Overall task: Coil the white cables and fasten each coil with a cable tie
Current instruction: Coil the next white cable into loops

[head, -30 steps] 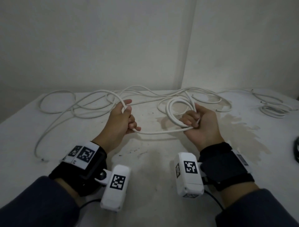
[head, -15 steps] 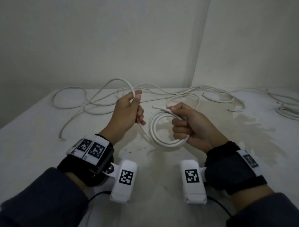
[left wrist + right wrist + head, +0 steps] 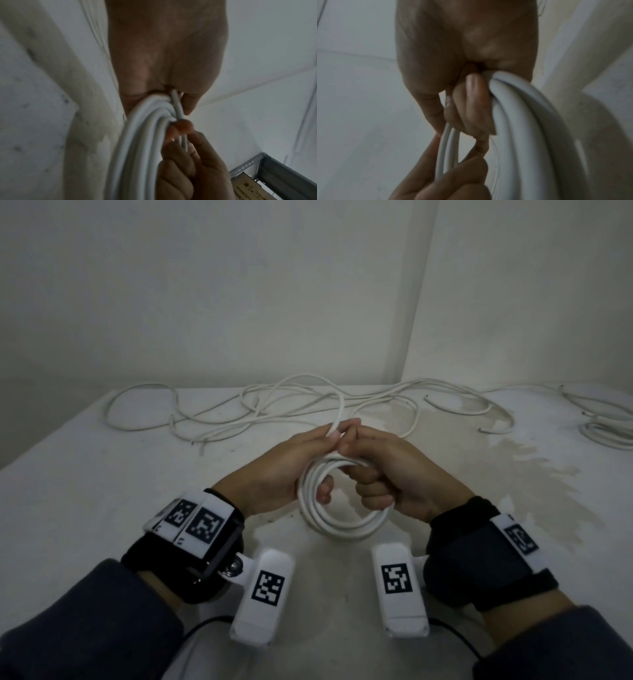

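The white bench (image 3: 102,491) carries loose white cables (image 3: 239,419) sprawled along its far edge, with another bundle (image 3: 603,429) at the far right edge. Only the head view shows these, and a stain (image 3: 534,474) right of the middle. Above the bench's middle, the coil (image 3: 342,525) hangs between both hands. The right hand (image 3: 404,474) has its grip curled round the coil's top; the right wrist view shows several thick turns (image 3: 522,121) passing under its fingers (image 3: 471,105). The left hand (image 3: 274,474) pinches the incoming strand (image 3: 337,412) against the coil; its wrist view alone shows that strand (image 3: 176,105) emerging beneath the thumb (image 3: 187,100).
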### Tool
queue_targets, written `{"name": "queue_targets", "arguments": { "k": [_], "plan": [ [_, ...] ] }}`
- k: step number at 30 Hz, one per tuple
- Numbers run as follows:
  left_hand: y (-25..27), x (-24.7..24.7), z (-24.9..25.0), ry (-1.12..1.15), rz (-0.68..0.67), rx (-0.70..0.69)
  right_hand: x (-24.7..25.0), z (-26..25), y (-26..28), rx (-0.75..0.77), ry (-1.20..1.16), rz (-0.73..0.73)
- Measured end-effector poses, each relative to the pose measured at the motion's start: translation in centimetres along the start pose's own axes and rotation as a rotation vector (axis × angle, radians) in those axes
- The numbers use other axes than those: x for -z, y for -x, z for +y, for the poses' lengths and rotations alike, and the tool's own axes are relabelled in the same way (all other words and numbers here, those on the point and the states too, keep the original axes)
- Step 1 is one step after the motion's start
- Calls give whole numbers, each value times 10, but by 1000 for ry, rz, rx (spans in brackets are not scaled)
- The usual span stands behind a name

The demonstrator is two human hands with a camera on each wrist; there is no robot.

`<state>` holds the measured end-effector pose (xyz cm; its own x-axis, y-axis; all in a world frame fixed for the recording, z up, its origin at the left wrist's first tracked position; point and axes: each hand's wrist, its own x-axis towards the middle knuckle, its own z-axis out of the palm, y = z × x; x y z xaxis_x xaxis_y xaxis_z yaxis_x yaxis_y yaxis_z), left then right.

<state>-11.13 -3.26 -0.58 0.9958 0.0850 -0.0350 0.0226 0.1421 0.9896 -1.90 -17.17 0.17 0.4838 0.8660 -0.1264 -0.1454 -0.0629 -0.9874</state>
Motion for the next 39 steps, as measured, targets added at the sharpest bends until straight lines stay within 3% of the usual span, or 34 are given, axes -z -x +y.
{"name": "queue_targets", "arguments": {
  "k": [3,11,15,18,20,24,26,28,31,33,36,39],
  "plan": [
    [2,3,1,108,-89,76,0,0,0,-18,18,-30],
    [9,1,10,-72,-246,165,-2,3,2,-5,23,-36],
    [10,1,16,-258,-147,110,-5,5,1,72,54,-87],
    [11,-2,21,-275,-78,82,-5,3,2,118,-46,-113],
    [11,-5,23,-327,-5,69,-4,2,1,144,-11,-51],
    [11,-6,20,-527,81,31,14,6,-3,366,590,228],
    [10,-5,19,-598,98,19,21,7,-4,453,734,355],
    [8,-3,17,-609,118,13,19,3,-2,507,685,441],
    [6,-1,16,-596,143,-63,14,-2,-1,694,614,449],
    [6,0,17,-558,163,-119,12,-4,-1,741,508,442],
    [7,3,21,-429,179,-166,13,-5,1,712,380,399],
    [7,10,24,-264,289,-235,12,-5,2,578,247,340]
  ]
}}
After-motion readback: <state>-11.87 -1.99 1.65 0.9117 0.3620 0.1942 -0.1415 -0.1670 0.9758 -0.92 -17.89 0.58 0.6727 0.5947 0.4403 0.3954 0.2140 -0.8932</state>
